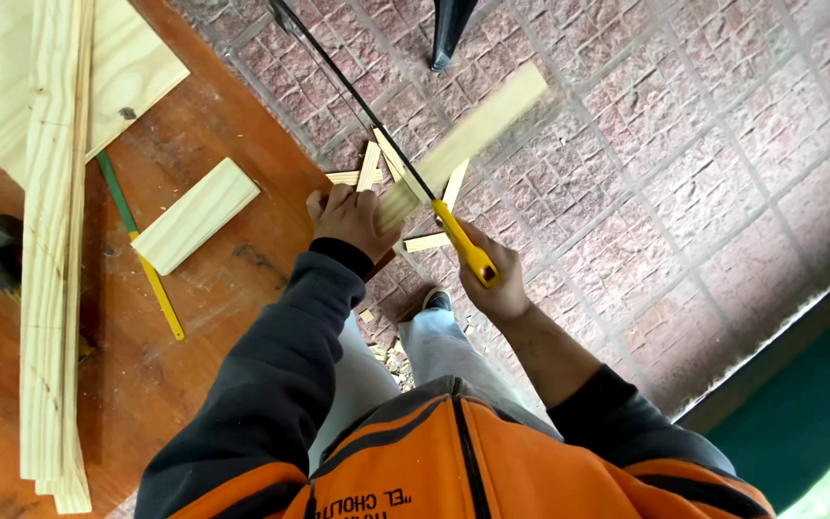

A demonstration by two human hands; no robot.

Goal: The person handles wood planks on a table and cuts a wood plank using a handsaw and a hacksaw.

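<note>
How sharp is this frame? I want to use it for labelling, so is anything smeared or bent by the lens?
Head view: the wood strip past the bench edge is motion-blurred at its far end; the saw in the right hand and the left hand are fairly crisp; light is soft and even, without glare; wide-angle distortion bows the long planks and paving lines.

The surface (194,317) is reddish-brown wood with darker stains. The wood strip (468,139) is pale yellow with fine grain lines, and the small block (196,214) and the long planks (50,250) have the same pale colour. The saw (377,130) has a black frame and a bright yellow handle. A second saw (141,250) is green and yellow. The floor (684,173) shows a pattern of pinkish-red bricks with grey joints. The jacket (434,461) is orange with dark grey sleeves.
</note>
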